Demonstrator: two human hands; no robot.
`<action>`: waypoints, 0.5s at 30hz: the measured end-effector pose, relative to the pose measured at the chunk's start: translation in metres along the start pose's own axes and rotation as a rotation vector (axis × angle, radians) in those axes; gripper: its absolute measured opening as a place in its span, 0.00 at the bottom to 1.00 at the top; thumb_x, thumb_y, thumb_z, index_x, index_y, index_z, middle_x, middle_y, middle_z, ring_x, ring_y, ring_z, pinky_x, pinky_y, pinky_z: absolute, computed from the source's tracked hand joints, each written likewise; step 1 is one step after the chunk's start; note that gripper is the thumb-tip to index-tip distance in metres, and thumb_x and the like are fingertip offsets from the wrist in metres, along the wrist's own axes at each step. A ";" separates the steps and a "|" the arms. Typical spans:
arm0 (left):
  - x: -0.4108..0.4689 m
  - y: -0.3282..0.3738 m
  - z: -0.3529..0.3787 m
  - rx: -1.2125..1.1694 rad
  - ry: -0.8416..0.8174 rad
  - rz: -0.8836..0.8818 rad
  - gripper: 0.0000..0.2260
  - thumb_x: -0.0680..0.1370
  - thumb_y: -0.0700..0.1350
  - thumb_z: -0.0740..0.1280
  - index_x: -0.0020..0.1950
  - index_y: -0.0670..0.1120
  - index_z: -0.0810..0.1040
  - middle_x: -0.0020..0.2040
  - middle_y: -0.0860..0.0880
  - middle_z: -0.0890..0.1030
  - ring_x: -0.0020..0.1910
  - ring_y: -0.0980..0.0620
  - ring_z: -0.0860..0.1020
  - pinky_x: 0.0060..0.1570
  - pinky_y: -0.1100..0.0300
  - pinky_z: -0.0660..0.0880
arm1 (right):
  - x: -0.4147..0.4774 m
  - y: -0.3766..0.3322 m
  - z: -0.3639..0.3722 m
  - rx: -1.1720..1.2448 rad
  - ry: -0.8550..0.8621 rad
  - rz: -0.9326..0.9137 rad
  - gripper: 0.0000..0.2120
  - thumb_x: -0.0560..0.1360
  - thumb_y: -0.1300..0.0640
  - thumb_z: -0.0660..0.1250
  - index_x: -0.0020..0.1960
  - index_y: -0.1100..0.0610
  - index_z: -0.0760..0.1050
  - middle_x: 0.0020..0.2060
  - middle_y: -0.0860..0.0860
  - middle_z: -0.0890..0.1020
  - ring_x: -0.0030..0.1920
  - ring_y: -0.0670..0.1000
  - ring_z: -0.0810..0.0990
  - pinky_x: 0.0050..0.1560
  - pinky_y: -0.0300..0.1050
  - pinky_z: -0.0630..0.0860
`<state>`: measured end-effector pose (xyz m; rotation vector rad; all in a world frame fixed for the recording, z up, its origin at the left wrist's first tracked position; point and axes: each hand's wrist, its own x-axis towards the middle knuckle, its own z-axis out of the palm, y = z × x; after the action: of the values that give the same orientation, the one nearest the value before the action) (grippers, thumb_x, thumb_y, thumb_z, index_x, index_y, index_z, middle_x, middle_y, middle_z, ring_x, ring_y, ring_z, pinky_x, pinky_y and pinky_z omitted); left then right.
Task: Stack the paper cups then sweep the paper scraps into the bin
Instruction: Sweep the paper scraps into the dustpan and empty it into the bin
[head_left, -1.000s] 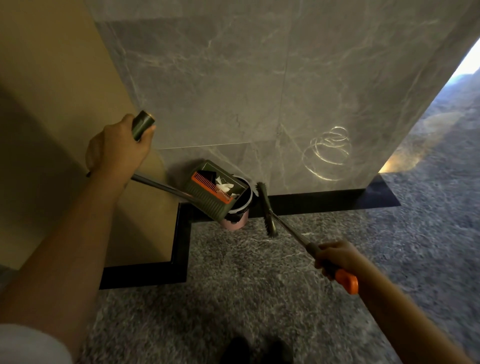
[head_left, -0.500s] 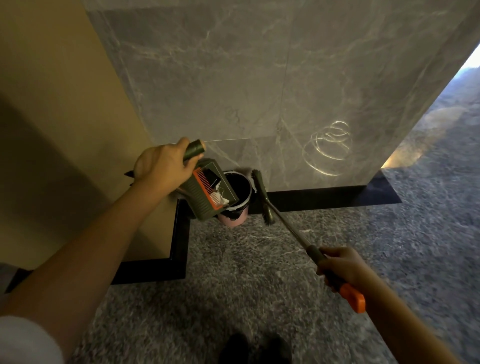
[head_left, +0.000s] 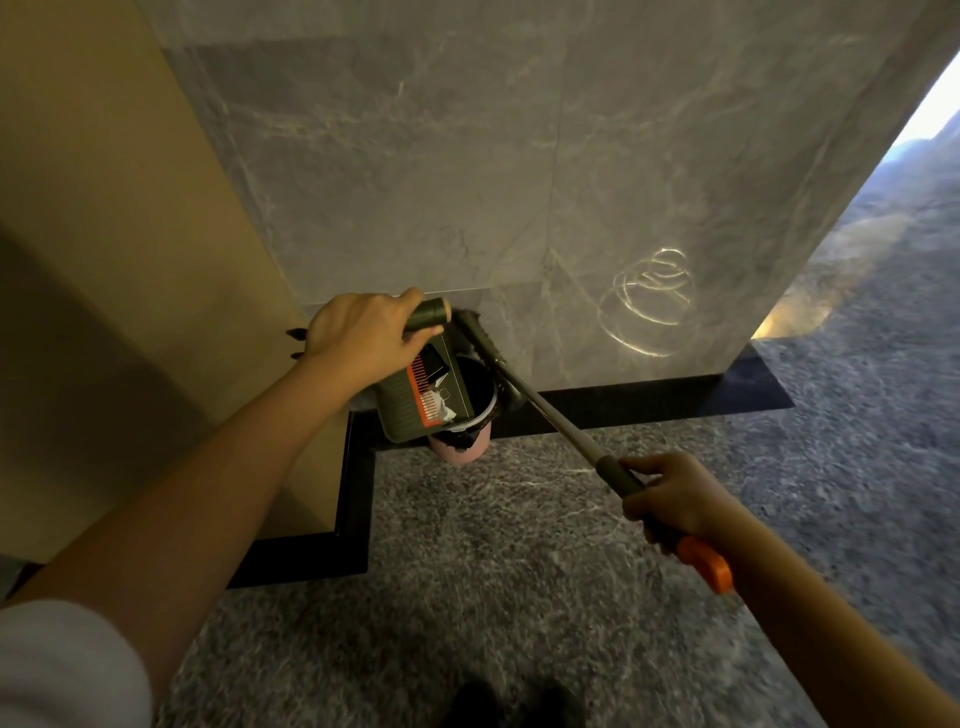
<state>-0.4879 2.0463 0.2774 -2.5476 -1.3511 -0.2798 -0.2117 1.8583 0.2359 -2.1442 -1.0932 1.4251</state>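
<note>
Pink bin (head_left: 462, 453), black-lined, stands on the floor (head_left: 493, 597) against the marble wall (head_left: 467, 182). Green dustpan (head_left: 401, 413) is tilted over its rim, with white paper scraps (head_left: 445, 410) at the pan's lower end. Left grip (head_left: 358, 338) clasps the dustpan handle. Right grip (head_left: 675, 501) clasps the broom (head_left: 561, 423), whose head is above the bin.
</note>
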 end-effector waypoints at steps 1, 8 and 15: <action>0.001 0.001 0.000 -0.008 -0.004 0.013 0.18 0.78 0.59 0.60 0.58 0.47 0.72 0.33 0.51 0.70 0.30 0.49 0.71 0.30 0.59 0.69 | -0.002 0.001 -0.001 -0.015 -0.003 -0.005 0.33 0.72 0.68 0.68 0.72 0.52 0.63 0.45 0.59 0.78 0.28 0.49 0.77 0.22 0.35 0.72; -0.006 0.019 0.015 -0.009 -0.129 0.121 0.17 0.77 0.62 0.58 0.54 0.50 0.73 0.43 0.48 0.80 0.37 0.49 0.74 0.34 0.58 0.70 | -0.012 0.013 -0.006 -0.070 -0.021 -0.031 0.34 0.72 0.66 0.68 0.73 0.51 0.61 0.48 0.58 0.77 0.30 0.48 0.78 0.24 0.35 0.73; 0.004 0.015 0.010 -0.033 -0.120 0.161 0.18 0.77 0.62 0.61 0.57 0.51 0.76 0.37 0.52 0.75 0.33 0.53 0.69 0.30 0.61 0.62 | -0.011 0.023 -0.009 -0.105 0.008 -0.043 0.33 0.72 0.65 0.69 0.73 0.49 0.61 0.52 0.57 0.75 0.33 0.49 0.78 0.25 0.33 0.72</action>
<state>-0.4724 2.0446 0.2670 -2.7210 -1.1798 -0.1218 -0.1959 1.8360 0.2320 -2.1816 -1.2295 1.3673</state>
